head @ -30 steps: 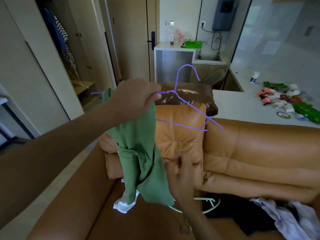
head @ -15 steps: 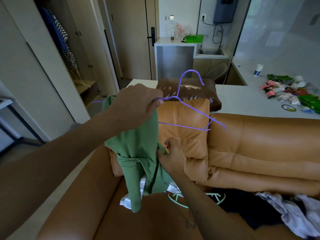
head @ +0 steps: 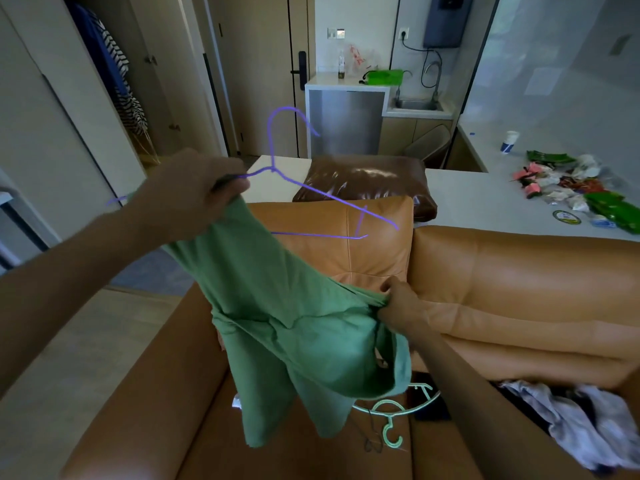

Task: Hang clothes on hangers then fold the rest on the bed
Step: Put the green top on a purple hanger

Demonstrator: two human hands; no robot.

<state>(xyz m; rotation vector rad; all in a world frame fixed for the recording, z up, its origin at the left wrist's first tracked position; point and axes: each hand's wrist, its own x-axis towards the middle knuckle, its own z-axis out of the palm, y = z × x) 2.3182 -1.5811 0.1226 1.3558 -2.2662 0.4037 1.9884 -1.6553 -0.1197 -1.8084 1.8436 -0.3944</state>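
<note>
Clenched together in the left hand are 1 sloping arm of the purple hanger and the top of the green garment, held above the sofa with the forearm reaching in from the lower left, knuckles up. The hanger is thin wire, its hook upright and its triangular frame jutting toward the sofa's backrest. The right hand, lower and just in front of the backrest, pinches a bunched edge of the garment with curled fingers, so the soft, matte cloth stretches in a sagging sheet between the 2 hands and trails down over the seat. The sofa is smooth tan leather with padded, stitched cushions. On its seat lie a mint hanger and, toward the right end, a crumpled clothes pile. A glossy brown cushion sits just behind the backrest's top.
</note>
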